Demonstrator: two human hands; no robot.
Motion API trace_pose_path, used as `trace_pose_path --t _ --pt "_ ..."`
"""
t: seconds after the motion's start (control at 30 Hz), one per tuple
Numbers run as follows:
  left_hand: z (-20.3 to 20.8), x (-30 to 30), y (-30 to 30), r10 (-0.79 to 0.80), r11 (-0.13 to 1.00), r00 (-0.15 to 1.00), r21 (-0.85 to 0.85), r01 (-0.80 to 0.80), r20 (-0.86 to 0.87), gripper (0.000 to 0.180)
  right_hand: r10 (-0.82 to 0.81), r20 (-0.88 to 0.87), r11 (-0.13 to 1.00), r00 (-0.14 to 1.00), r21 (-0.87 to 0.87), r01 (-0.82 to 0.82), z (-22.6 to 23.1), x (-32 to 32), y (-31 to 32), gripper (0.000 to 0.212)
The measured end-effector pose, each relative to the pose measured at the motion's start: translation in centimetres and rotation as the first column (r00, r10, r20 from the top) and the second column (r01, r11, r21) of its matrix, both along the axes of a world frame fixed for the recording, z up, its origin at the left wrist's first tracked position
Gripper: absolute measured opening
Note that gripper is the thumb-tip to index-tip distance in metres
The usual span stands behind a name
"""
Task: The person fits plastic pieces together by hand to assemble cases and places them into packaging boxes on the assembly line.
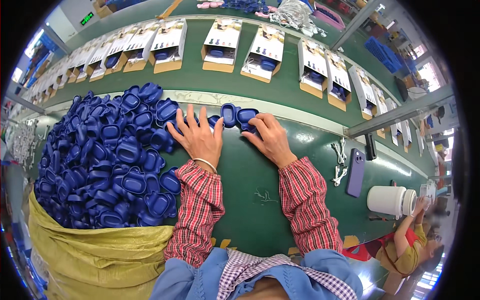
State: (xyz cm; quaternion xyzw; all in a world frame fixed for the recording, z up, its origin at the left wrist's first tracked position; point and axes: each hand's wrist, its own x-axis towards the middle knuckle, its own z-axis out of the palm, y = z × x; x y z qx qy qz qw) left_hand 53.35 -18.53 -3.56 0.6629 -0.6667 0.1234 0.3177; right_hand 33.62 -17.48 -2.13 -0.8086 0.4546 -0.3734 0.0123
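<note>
A large heap of dark blue, soft-looking moulded pieces [115, 145], each with rounded hollow cups, lies on the green tabletop [245, 200] to my left. My left hand [200, 140] rests at the heap's right edge with its fingers spread, palm down over a few pieces partly hidden beneath it. At the far edge of the tabletop, my right hand [271, 137] pinches the right end of a blue two-cupped piece [229, 115] between thumb and fingers. The left end of that piece sits just beyond my left thumb.
A yellow woven sack [100, 257] lies below the heap. Open white boxes [218, 42] line the belt beyond the rail. To the right are white cables [340, 162], a purple phone [355, 172] and a white tub [386, 200]. Another person [410, 245] works at the far right.
</note>
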Motion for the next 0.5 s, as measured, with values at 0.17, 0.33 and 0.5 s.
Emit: trace_pose_path --t 0.17,0.33,0.5 --pt "-0.8 -0.1 0.0 -0.268 0.963 0.961 0.012 0.27 -0.065 0.041 0.019 0.01 0.999 1.0 0.036 -0.019 -0.9 0.0 -0.7 0.018" --pt "-0.6 -0.9 -0.2 -0.492 0.868 0.834 -0.064 0.493 -0.249 0.05 -0.127 0.17 0.992 0.977 0.045 0.122 0.6 -0.6 -3.7 0.01" --pt "-0.2 -0.2 0.0 -0.483 0.872 0.859 -0.004 0.489 -0.17 0.051 -0.026 0.01 1.0 1.0 -0.015 0.027 1.8 2.7 -12.3 0.014"
